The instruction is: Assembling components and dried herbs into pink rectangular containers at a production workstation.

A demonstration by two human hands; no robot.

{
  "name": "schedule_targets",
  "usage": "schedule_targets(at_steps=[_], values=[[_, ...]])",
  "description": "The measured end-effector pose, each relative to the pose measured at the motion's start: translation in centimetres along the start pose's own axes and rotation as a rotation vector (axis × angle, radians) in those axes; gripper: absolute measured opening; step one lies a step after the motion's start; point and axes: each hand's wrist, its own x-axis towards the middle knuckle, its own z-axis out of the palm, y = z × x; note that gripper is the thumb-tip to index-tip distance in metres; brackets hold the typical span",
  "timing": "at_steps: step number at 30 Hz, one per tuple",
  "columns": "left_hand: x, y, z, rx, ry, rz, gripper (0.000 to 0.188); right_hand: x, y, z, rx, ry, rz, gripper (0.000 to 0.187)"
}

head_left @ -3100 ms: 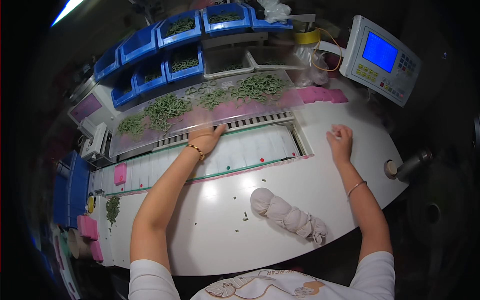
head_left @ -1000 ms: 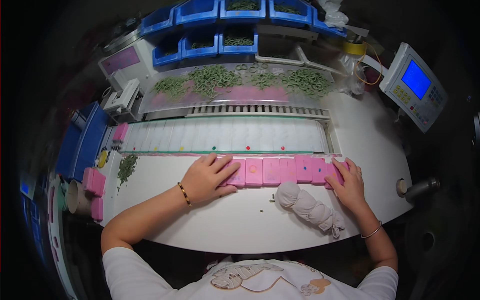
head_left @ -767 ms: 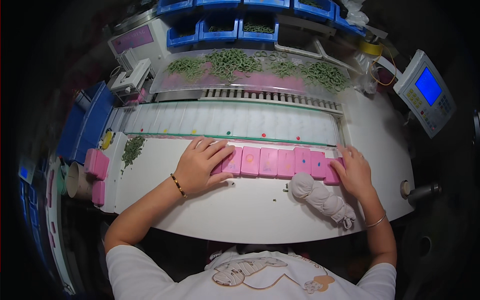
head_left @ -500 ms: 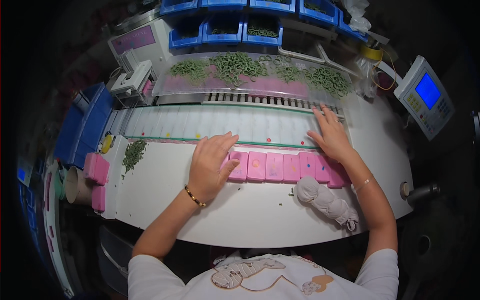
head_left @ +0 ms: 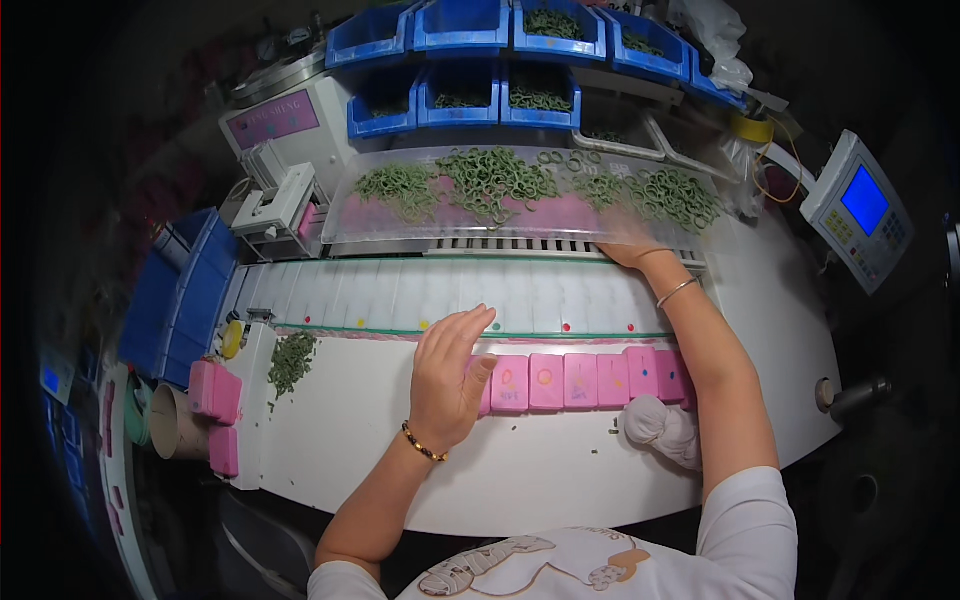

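My left hand [head_left: 450, 375] is over the worktable with its fingers stretched out, holding nothing. It covers the left end of a row of pink blocks [head_left: 581, 381] marked with coloured rings and dots. My right hand [head_left: 628, 250] reaches to the front edge of a clear tray [head_left: 400, 232] with green rubbery rings [head_left: 495, 175] on it. Its fingers go in beneath the tray and are mostly hidden. Between my hands and the tray lies a long white bed of narrow segments [head_left: 450, 292] with coloured dots along its front edge. A bar with slots or rollers [head_left: 510, 246] runs behind it.
Blue bins [head_left: 460, 97] with green rings stand at the back. At the right is a control panel [head_left: 862, 205]. A knotted pale cloth [head_left: 662, 430] lies by my right forearm. Green bits [head_left: 292, 363] are piled at the left, near a white machine [head_left: 278, 212] and more pink blocks [head_left: 215, 390].
My right hand has moved from the right end of the white bed forward under the tray's edge. The left hand stays open by the pink blocks. The whole view has shifted slightly.
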Motion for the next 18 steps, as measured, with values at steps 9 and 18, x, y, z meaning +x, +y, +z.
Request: schedule_targets(at_steps=[9,18], values=[[0.5,0.6,0.5,-0.041,0.052,0.018,0.037,-8.3,-1.8,0.2,0.155,0.362,-0.245,0.084],[1.2,4.3,4.3,-0.905,-0.223,-0.561,0.044,-22.1,-9.1,-4.8,0.598,0.289,-0.455,0.084]])
